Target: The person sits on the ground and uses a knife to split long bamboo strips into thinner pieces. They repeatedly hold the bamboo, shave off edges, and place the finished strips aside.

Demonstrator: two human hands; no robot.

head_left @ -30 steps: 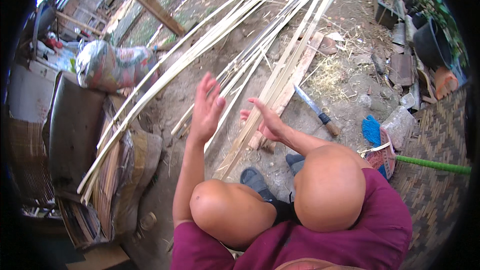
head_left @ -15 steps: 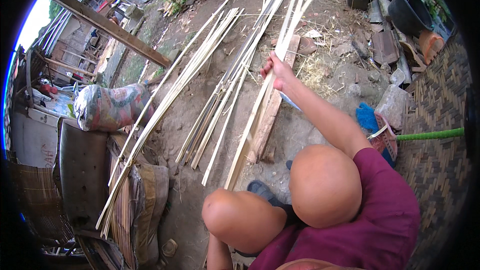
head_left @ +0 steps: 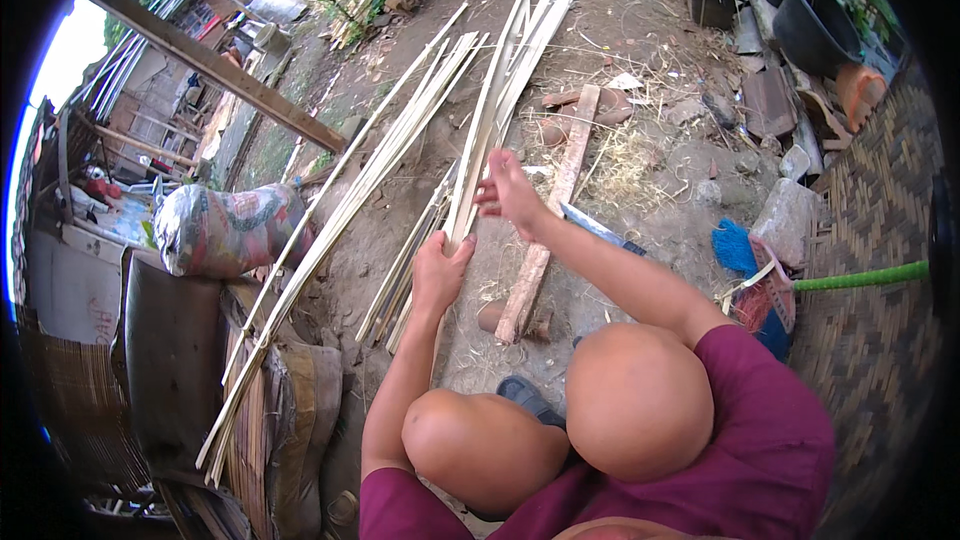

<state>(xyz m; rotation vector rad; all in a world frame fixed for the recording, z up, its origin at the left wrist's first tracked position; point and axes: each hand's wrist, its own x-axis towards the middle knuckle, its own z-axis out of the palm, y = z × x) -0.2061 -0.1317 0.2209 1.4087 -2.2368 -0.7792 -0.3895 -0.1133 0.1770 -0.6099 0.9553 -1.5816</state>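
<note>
Long pale bamboo strips [head_left: 478, 150] run up from my left hand [head_left: 437, 272], which is closed round their near part. My right hand [head_left: 512, 195] is just right of the strips, its fingers apart and nothing in its palm. A second bundle of bamboo strips [head_left: 365, 165] lies to the left, its near end over a stack of split pieces. Darker strips [head_left: 405, 265] lie on the ground left of my left hand. Under my right forearm shows a blade [head_left: 590, 221] with a dark handle, partly hidden. Beside it is a wooden plank [head_left: 560, 180].
A stuffed sack [head_left: 232, 228] stands at the left under a slanting wooden beam [head_left: 225, 70]. Bricks, shavings [head_left: 650, 165] and a pale stone block [head_left: 787, 215] lie to the right. A woven wall [head_left: 870, 270], a green pole [head_left: 865, 275] and a black pot [head_left: 815, 25] border that side.
The strips have swung left, off the plank, onto the darker strips. My left hand has come up and grips them; my right hand has moved left and nearer, and its fingers have opened.
</note>
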